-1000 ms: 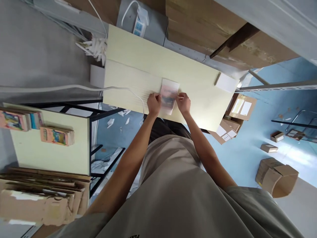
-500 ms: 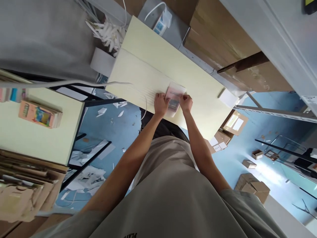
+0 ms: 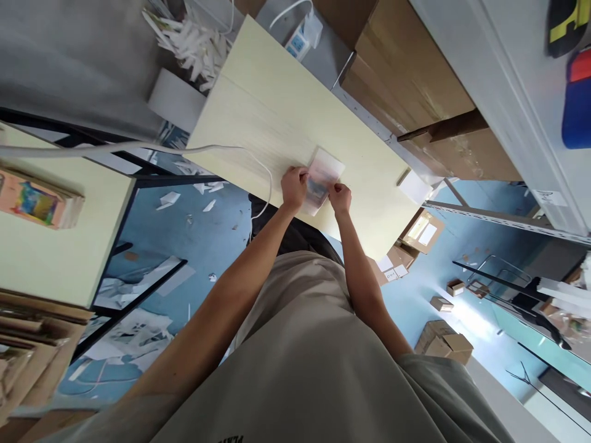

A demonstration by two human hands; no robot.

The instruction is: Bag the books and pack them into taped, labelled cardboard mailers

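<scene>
Both hands pinch a small flat packet of clear plastic with pinkish printed paper inside, lying near the front edge of the pale yellow wooden bench. The left hand grips its left side with fingers curled; the right hand nips the near right corner, though how tightly is hard to see from here. A white cable trails over the front edge just beside the left hand. A small white box sits at the bench's right end.
</scene>
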